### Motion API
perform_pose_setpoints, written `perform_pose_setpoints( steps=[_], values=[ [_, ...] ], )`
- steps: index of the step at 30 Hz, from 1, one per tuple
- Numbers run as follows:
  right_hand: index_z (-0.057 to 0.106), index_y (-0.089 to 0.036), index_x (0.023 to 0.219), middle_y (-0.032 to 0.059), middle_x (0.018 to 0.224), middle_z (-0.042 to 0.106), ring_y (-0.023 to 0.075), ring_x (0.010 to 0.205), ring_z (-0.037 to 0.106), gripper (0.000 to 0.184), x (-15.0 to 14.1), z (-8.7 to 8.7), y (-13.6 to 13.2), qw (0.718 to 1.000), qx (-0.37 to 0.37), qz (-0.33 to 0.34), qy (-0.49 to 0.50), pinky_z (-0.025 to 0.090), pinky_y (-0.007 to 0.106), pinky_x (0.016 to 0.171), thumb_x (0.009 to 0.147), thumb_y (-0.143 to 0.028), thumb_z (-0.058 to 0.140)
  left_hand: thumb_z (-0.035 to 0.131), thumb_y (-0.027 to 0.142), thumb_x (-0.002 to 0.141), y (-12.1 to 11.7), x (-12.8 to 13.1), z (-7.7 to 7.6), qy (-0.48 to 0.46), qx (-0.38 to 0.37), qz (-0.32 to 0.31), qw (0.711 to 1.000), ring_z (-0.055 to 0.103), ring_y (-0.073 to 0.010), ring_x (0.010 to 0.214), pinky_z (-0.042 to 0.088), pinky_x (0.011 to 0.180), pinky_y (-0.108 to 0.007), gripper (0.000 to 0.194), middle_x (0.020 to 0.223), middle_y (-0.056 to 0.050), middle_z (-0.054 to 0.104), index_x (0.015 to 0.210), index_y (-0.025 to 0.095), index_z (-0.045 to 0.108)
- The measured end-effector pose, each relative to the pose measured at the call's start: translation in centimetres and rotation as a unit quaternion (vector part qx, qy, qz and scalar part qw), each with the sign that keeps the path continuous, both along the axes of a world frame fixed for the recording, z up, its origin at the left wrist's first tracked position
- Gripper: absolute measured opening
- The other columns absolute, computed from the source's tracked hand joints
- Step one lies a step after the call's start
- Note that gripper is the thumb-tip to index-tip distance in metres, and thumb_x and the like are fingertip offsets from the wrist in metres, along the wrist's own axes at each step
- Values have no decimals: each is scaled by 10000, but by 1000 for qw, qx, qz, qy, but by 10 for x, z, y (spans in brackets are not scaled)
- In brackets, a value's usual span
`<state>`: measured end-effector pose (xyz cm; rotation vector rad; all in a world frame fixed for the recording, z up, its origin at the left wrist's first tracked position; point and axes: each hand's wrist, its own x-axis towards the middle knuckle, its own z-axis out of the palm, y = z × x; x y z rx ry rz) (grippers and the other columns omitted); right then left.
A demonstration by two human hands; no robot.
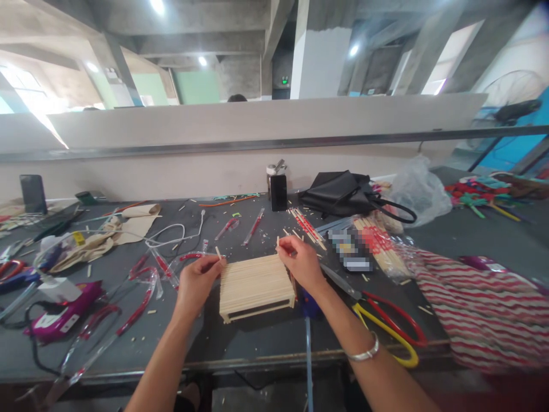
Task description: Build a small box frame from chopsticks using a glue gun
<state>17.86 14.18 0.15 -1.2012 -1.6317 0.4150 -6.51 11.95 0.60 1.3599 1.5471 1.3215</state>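
A small rack-like piece made of pale wooden sticks [257, 286] laid side by side sits on the dark table in front of me. At its far left corner my left hand [199, 280] pinches a short wooden stick [218, 252] whose tip pokes up above the fingers. My right hand [302, 263], with a silver bangle on the wrist, is closed at the far right corner, where another stick tip [278, 241] shows. Whether these sticks are joined to the piece is hidden by my fingers. Partly behind my right forearm lies a blue object [309, 304] with a pale blue cord.
Scissors with red and yellow handles [386, 332] lie to the right, near a packet of sticks [381, 246] and striped cloth [480, 303]. A phone [278, 193] stands at the back beside a black bag [338, 193]. Plastic wrappers [146, 280] and a purple box [64, 315] are left.
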Motion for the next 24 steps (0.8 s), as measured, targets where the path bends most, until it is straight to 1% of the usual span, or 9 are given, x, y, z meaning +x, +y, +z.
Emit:
perform_pose_setpoints(
  steps=[8, 19, 24],
  values=[
    [600, -223, 830, 27, 785, 700, 177, 694, 652, 83, 0, 0, 0, 1000, -3, -2, -1, 512, 306, 691, 803, -262, 531, 719, 450, 676, 1, -2, -2, 13, -6, -6, 1000, 588, -144, 620, 467, 590, -240, 304, 690, -11, 687, 802, 175, 736],
    [607, -211, 835, 28, 788, 702, 170, 691, 650, 100, 1, -1, 0, 1000, 0, -4, 1, 505, 292, 686, 797, -265, 533, 699, 460, 686, -2, 1, 0, 20, -12, -1, 1000, 589, -146, 651, 474, 612, -237, 331, 720, -17, 684, 817, 156, 721],
    [610, -205, 837, 28, 787, 702, 166, 691, 645, 101, 1, 0, 0, 1000, -2, -6, 0, 498, 286, 692, 792, -255, 534, 682, 467, 695, -1, 1, -1, 23, -10, -9, 1000, 598, -157, 678, 478, 629, -243, 336, 742, -20, 686, 818, 156, 713]
  ],
)
